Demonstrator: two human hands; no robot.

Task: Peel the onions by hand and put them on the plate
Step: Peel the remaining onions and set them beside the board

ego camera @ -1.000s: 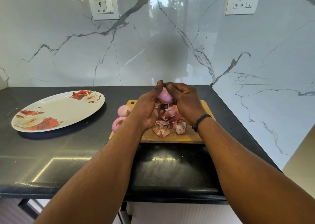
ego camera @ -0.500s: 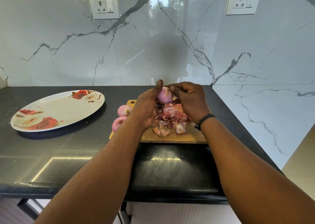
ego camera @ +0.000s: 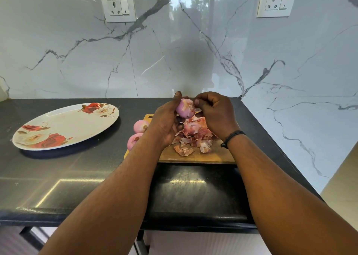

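My left hand [ego camera: 166, 122] grips a pale purple onion [ego camera: 185, 108] above the wooden cutting board [ego camera: 195, 154], thumb up along its left side. My right hand [ego camera: 217, 115] pinches at the onion's upper right side with curled fingers. A heap of pink onion skins [ego camera: 193, 134] lies on the board under the hands. Two more onions [ego camera: 141, 126] [ego camera: 134, 141] sit at the board's left edge. The oval plate [ego camera: 65, 125], white with red roses, lies on the counter to the left and holds nothing.
The black stone counter [ego camera: 77, 177] runs to a marble wall behind and on the right. Two wall sockets [ego camera: 118, 6] [ego camera: 277, 1] sit high on the back wall. The counter's front edge is near my forearms.
Both hands have lifted the onion slightly above the skins. My right hand has drawn a little to the right, uncovering more of the onion's bare surface.
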